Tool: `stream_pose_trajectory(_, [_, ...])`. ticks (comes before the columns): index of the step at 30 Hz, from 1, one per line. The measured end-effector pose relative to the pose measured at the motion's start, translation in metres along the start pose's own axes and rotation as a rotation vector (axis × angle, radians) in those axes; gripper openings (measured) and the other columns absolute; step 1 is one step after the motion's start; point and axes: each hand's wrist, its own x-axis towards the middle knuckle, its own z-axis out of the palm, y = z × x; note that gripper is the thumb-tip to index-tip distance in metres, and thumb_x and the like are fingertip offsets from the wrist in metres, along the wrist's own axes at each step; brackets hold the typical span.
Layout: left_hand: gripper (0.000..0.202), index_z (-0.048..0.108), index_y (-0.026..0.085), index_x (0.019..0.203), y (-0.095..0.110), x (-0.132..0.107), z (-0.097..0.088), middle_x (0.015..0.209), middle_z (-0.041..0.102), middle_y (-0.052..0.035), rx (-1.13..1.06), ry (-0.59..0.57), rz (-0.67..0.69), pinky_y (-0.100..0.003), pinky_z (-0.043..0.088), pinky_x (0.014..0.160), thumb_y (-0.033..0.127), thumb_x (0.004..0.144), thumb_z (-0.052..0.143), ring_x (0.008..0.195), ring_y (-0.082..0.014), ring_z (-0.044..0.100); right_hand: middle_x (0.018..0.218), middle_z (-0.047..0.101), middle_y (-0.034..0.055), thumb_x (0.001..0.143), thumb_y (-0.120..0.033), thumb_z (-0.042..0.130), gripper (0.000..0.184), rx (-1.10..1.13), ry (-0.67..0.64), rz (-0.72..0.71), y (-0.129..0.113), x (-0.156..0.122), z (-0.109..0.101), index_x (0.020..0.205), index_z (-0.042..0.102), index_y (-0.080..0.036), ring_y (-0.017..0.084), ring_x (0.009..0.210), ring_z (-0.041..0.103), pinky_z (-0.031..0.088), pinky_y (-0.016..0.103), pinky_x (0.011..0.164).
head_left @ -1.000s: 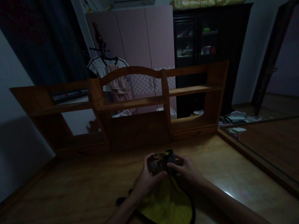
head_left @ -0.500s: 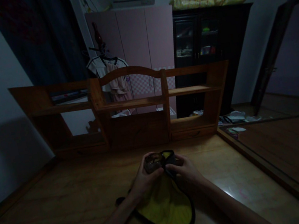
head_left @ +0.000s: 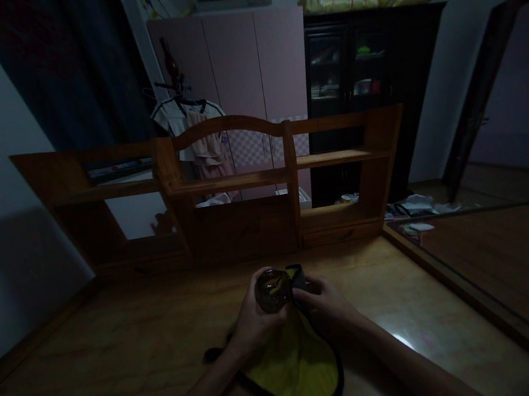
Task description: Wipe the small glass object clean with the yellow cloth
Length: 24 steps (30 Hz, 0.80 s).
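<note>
- Head view: we see the left hand (head_left: 251,322) curled around a small round glass (head_left: 272,289), its fingers closed on the side. It holds the glass over the wooden desk (head_left: 119,357), about midway across and nearer the far edge than the near one.
- The right hand (head_left: 326,299) pinches the upper end of a yellow cloth (head_left: 296,368) against the glass; in this dim light we cannot tell how each finger lies.
- The dark-bordered cloth runs from the hands down onto the desk and spreads toward the near edge, between the two forearms.
- A wooden shelf unit (head_left: 236,182) stands along the desk's far edge.
</note>
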Motion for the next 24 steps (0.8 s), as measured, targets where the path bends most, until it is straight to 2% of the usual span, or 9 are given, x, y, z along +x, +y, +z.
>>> stream_pose_trajectory(5, [0.084, 0.034, 0.024, 0.134, 0.001, -0.003, -0.005, 0.125, 0.055, -0.0098, 0.165, -0.051, 0.047, -0.039, 0.047, 0.096, 0.015, 0.062, 0.076, 0.113, -0.0273, 0.057, 0.101, 0.072, 0.0092, 0.072, -0.039, 0.076, 0.041, 0.032, -0.034, -0.020, 0.001, 0.001, 0.001, 0.105, 0.068, -0.016, 0.023, 0.089, 0.066, 0.051, 0.032, 0.078])
stream_pose_trajectory(8, [0.088, 0.037, 0.024, 0.135, -0.002, -0.004, -0.008, 0.132, 0.049, -0.0116, 0.398, -0.106, 0.203, -0.045, 0.041, 0.104, 0.017, 0.059, 0.080, 0.122, -0.0312, 0.049, 0.098, 0.071, 0.0075, 0.073, -0.036, 0.074, 0.038, 0.016, -0.034, -0.029, 0.004, 0.001, 0.001, 0.104, 0.068, -0.016, 0.022, 0.088, 0.065, 0.050, 0.031, 0.078])
stream_pose_trajectory(11, [0.085, 0.033, 0.025, 0.139, -0.010, -0.007, -0.011, 0.138, 0.042, -0.0126, 0.655, -0.163, 0.408, -0.051, 0.035, 0.109, 0.019, 0.067, 0.076, 0.130, -0.0324, 0.040, 0.096, 0.070, 0.0044, 0.073, -0.032, 0.072, 0.035, -0.026, -0.063, -0.058, 0.009, 0.000, 0.001, 0.105, 0.068, -0.017, 0.021, 0.088, 0.064, 0.050, 0.030, 0.079])
stream_pose_trajectory(13, [0.086, 0.026, 0.026, 0.143, -0.013, -0.009, -0.012, 0.139, 0.040, -0.0131, 0.788, -0.201, 0.480, -0.052, 0.035, 0.108, 0.019, 0.072, 0.073, 0.131, -0.0324, 0.038, 0.097, 0.070, 0.0036, 0.074, -0.030, 0.071, 0.037, -0.049, -0.077, -0.065, 0.012, -0.001, 0.000, 0.108, 0.067, -0.019, 0.022, 0.090, 0.063, 0.050, 0.031, 0.080])
stream_pose_trajectory(18, [0.089, 0.019, 0.028, 0.146, -0.011, -0.013, -0.012, 0.140, 0.039, -0.0137, 0.944, -0.219, 0.476, -0.051, 0.039, 0.106, 0.024, 0.075, 0.074, 0.130, -0.0336, 0.040, 0.100, 0.069, 0.0037, 0.075, -0.029, 0.069, 0.037, -0.046, -0.103, -0.078, 0.014, -0.002, 0.002, 0.111, 0.065, -0.021, 0.022, 0.098, 0.061, 0.048, 0.033, 0.087])
stream_pose_trajectory(24, [0.085, 0.018, 0.028, 0.145, -0.008, -0.016, -0.010, 0.141, 0.037, -0.0138, 0.888, -0.123, 0.434, -0.051, 0.039, 0.107, 0.031, 0.079, 0.071, 0.130, -0.0329, 0.039, 0.092, 0.069, 0.0039, 0.072, -0.032, 0.070, 0.035, 0.002, -0.081, 0.022, 0.007, -0.003, 0.006, 0.103, 0.067, -0.018, 0.021, 0.090, 0.063, 0.048, 0.031, 0.082])
